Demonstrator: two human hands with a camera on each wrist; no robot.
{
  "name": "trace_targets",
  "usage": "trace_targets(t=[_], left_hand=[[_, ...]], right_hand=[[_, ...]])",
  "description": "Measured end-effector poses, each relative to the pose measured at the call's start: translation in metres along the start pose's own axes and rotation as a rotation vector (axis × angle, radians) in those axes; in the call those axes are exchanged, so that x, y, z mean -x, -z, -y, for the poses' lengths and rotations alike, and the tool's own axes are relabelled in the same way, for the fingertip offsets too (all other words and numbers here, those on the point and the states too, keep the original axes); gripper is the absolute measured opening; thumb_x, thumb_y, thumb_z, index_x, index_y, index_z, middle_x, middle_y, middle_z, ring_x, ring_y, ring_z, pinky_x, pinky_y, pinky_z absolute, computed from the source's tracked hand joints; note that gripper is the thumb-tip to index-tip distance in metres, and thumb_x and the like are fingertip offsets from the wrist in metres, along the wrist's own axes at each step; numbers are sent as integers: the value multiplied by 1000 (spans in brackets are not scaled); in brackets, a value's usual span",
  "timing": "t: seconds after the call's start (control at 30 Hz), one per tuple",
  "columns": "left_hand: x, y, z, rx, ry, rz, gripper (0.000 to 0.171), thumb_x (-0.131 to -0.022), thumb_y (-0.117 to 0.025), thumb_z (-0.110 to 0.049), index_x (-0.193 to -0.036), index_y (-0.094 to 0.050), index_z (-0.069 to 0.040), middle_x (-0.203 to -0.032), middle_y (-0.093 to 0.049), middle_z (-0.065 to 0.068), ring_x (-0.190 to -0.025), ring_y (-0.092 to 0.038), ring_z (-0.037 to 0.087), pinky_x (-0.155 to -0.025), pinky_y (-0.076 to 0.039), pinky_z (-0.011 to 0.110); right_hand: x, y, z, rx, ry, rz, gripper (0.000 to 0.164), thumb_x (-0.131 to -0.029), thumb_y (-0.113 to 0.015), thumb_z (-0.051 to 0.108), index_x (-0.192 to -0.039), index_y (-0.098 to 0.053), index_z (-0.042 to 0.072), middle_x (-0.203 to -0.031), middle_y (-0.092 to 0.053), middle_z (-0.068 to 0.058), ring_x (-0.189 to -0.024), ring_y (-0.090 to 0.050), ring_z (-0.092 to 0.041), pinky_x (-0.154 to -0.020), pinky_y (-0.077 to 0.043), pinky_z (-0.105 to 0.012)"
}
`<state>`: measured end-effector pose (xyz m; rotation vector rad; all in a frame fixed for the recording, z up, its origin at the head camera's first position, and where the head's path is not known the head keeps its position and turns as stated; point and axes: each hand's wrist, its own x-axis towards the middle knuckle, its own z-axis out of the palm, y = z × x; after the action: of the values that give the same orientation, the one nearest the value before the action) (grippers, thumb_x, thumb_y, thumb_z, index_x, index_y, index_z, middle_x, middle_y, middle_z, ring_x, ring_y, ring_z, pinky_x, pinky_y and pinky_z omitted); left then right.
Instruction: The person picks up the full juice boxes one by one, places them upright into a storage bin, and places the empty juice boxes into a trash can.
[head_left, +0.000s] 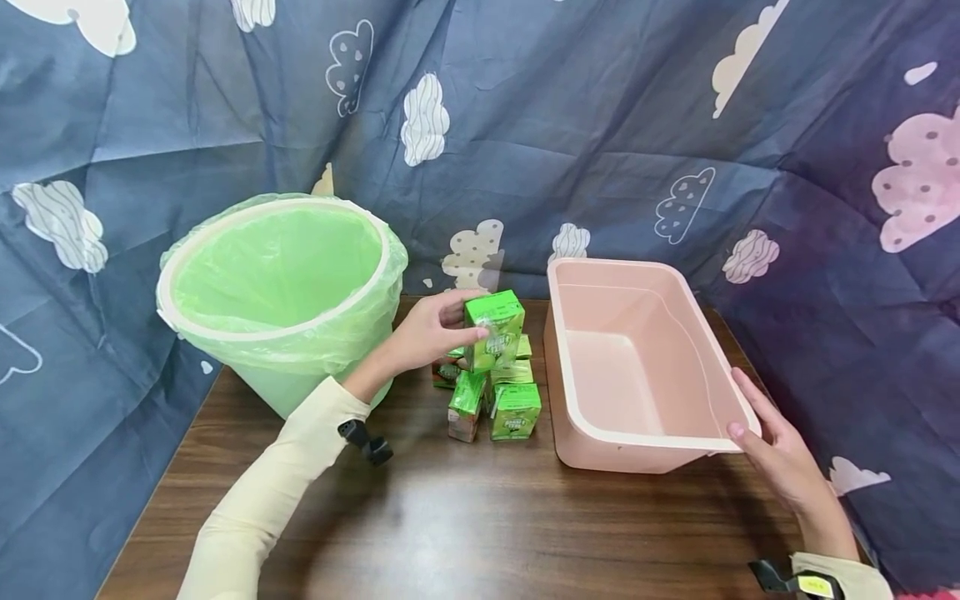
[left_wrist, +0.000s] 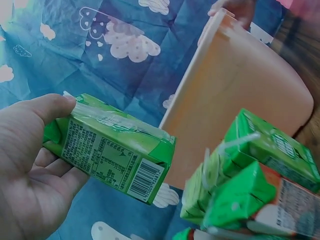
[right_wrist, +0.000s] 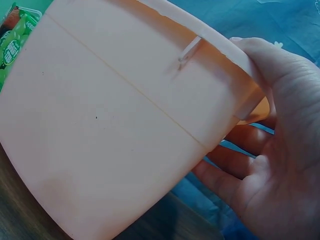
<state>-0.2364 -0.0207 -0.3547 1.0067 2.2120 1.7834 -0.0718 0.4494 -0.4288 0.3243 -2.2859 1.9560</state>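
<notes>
Carton (head_left: pixel 498 327), green one, is pinched in the left hand (head_left: pixel 435 331), up over similar boxes (head_left: pixel 516 414) on the table (head_left: pixel 435 525); right hand (head_left: pixel 783 457) grips the pink tub (head_left: pixel 622 437) by its near-right corner; bag-lined bin (head_left: pixel 300 362) is over there, left.

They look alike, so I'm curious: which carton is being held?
The green carton in the left hand; the other cartons sit on the table, unheld.
</notes>
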Motion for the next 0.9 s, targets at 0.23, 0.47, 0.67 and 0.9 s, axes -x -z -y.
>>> trace_targets(t=[0.23,0.47,0.67,0.9], left_hand=[[-17,-6,-6,-9,-24,15,52,-93,-75,-14,-142,-58,-8,-140,-58,9,-126,-60,19,-101,-50,34],[-42,-21,-14,102,-81,35,52,-93,-73,-6,-142,-55,-3,-130,-64,14,-121,-63,20,-93,-55,35],[-64,-33,-20,127,-83,28,53,-92,-74,-6,-142,-56,-3,-123,-66,14,-113,-66,19,-88,-57,33],[-90,-50,-23,181,-97,50,54,-92,-73,-3,-143,-54,0,-124,-67,18,-112,-67,20,-88,-56,32]], right_hand=[[-2,-3,0,-65,24,-14,72,-99,-45,-12,-162,-19,8,-160,-27,3,-130,-42,-2,-94,-46,-13],[-3,-2,-4,-115,80,-19,69,-100,-46,-11,-161,-19,4,-164,-28,4,-133,-42,0,-97,-44,-13],[-2,-3,-5,-111,54,-44,68,-100,-46,-9,-161,-20,6,-163,-28,6,-133,-42,-1,-97,-45,-14],[-2,-6,-7,-134,64,-50,67,-100,-43,-11,-161,-20,5,-163,-29,6,-133,-41,-3,-96,-45,-13]])
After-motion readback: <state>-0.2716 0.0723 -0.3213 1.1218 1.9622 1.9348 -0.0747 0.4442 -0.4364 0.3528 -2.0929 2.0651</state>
